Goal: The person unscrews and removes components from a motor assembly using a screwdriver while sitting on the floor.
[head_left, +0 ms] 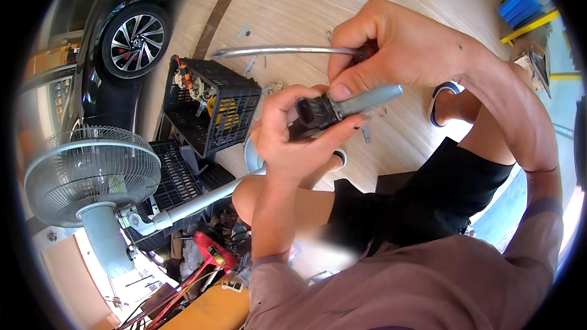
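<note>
The black plastic and grey metal part (369, 101), a dark socketed block with a smooth cylinder running out of it, is up in the air in front of your chest. Your left grip (286, 146) is pinching it, fingers behind the block and thumb along the underside, with the cylinder pointing right. Your right grip (394, 52) is closed around the dark red handle of a long, silver-shafted screwdriver (284, 51); its shaft points left, above the part, and your right thumb rests at the part where block and cylinder meet.

Below them are your mauve short-sleeved shirt (397, 287) and, over your thighs, your black cloth shorts (422, 198). Left of your knee stands a pale blue-grey fan (92, 177) with a round wire cage, its pole slanting toward your leg. Just past the pole, an open black lattice plastic crate (235, 110) holds something yellow and some orange and white pieces, with another black lattice crate (174, 174) beside it. Small metal pieces lie scattered on the beige floor (299, 0), which a dark brown strip (225, 9) crosses. Farther off at the left sits a glossy black car (101, 101), its silver many-spoked wheel (136, 41) facing you.
</note>
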Demonstrator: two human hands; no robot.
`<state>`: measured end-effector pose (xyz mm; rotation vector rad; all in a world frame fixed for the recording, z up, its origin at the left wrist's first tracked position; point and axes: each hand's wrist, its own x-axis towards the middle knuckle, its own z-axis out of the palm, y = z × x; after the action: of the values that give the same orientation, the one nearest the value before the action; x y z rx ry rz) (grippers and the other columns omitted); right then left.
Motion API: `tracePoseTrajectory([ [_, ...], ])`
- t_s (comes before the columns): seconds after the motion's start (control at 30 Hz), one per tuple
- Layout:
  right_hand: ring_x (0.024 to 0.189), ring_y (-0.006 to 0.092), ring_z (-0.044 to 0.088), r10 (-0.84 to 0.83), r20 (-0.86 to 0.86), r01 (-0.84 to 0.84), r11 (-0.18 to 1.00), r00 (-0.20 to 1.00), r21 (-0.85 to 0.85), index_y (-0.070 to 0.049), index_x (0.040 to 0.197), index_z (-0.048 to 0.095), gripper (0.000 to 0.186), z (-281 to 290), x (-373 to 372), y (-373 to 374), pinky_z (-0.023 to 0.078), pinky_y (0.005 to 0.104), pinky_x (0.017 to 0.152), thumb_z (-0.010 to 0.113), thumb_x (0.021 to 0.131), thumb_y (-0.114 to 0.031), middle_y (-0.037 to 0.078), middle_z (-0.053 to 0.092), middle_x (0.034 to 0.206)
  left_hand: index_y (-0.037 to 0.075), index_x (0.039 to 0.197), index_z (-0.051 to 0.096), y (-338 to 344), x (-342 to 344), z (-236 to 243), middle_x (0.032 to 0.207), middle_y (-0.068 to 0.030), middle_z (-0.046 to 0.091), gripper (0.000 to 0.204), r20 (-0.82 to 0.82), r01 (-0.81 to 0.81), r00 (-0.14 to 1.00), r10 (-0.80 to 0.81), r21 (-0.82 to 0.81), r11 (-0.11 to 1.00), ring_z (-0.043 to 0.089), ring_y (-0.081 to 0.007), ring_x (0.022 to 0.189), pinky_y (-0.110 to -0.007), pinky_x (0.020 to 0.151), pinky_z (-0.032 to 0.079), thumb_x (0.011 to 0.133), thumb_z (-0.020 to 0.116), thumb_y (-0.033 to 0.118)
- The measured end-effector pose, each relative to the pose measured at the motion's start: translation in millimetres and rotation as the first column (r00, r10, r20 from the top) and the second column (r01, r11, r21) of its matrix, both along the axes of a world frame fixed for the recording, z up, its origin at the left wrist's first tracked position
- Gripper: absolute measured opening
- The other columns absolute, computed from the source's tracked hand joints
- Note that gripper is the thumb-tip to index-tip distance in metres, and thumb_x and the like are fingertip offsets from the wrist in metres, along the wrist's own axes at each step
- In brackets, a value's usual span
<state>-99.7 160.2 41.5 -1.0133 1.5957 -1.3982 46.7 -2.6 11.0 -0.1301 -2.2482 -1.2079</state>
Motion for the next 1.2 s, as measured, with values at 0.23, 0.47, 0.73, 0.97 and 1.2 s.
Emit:
tracePoseTrajectory([
  [0.23,0.064,0.008,0.054,0.024,-0.081,-0.028,0.998,0.996,-0.054,0.002,0.084,0.071,0.019,-1,-2,-1,0.044,0.027,0.059,0.076,0.083,-0.016,0.003,0.063,0.067,0.001,0.104,0.059,-1,6,7,0.088,-0.007,0.068,0.058,0.104,0.01,0.994,-0.017,0.06,0.998,0.063,-0.0096,0.077,-0.025,0.07,0.053,0.058,0.094,0.004],
  [0.47,0.066,0.0082,0.053,0.029,-0.186,-0.037,0.998,0.982,-0.041,0.0,0.084,0.07,0.019,-2,-5,-3,0.044,0.0269,0.06,0.076,0.085,-0.018,0.003,0.061,0.07,0.005,0.106,0.054,-4,3,8,0.073,-0.0076,0.069,0.057,0.121,0.009,0.993,-0.004,-0.04,0.999,0.063,-0.0103,0.053,-0.024,0.044,0.047,0.065,0.093,0.014],
  [0.73,0.072,0.0069,0.055,0.018,-0.043,-0.019,1.0,0.999,-0.012,-0.003,0.088,0.07,0.013,-2,4,-1,0.045,0.0252,0.065,0.077,0.085,-0.014,0.0,0.063,0.076,0.005,0.099,0.06,-5,6,2,0.07,-0.0077,0.066,0.051,0.025,-0.015,1.0,0.017,-0.087,0.996,0.063,-0.0118,0.057,-0.027,0.051,0.05,0.064,0.094,0.021],
  [0.97,0.067,0.0084,0.049,0.021,-0.106,-0.025,0.999,0.994,-0.038,-0.003,0.087,0.069,0.018,-5,4,-3,0.039,0.026,0.06,0.077,0.085,-0.019,0.0,0.059,0.075,0.005,0.101,0.06,-4,6,0,0.07,-0.0075,0.067,0.052,0.043,-0.001,0.999,0.003,-0.053,0.999,0.065,-0.0127,0.058,-0.027,0.052,0.051,0.065,0.093,0.024],
  [1.2,0.069,0.0141,0.056,0.034,-0.297,-0.052,0.997,0.954,-0.053,-0.003,0.089,0.068,0.016,-7,0,0,0.044,0.0306,0.062,0.074,0.088,-0.018,0.007,0.06,0.077,0.005,0.099,0.059,-4,4,4,0.077,-0.0061,0.068,0.06,0.014,-0.01,1.0,0.013,-0.198,0.98,0.064,-0.0105,0.063,-0.024,0.058,0.053,0.056,0.098,0.022],
])
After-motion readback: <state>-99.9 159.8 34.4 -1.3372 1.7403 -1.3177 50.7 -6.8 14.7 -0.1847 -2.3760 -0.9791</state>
